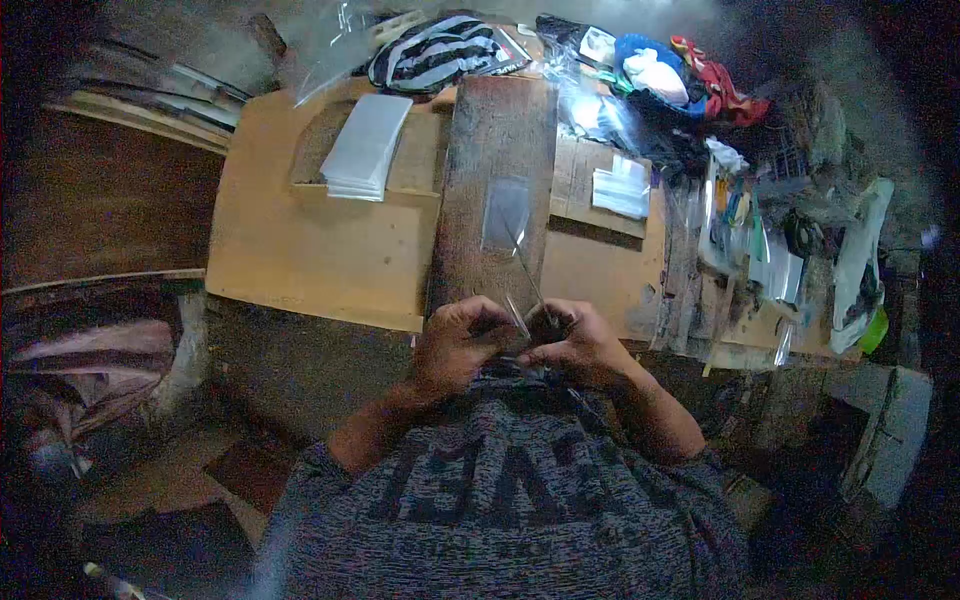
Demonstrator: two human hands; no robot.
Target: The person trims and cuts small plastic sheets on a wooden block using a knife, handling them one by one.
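Close to my chest, at the near end of a dark wooden board (pixel 470 150), my two hands almost meet. My left hand (pixel 460 345) is closed, pinching a thin shiny piece (pixel 517 315) that looks like clear plastic seen edge-on. My right hand (pixel 578 345) is closed around the lower end of a long thin rod (pixel 528 268), whose tip points away over the board. Fingers hide the rod's near end and most of the shiny piece. Beyond them, a clear rectangular plastic sheet (pixel 498 205) lies flat on the board, partly under the rod's line.
A fanned stack of pale sheets (pixel 368 145) lies on cardboard at the left. Clear plastic pieces (pixel 622 188) rest on another cardboard piece at the right. Farther back are a striped bag (pixel 440 52) and piled cloths (pixel 655 75). Assorted tools and plastic crowd the right side.
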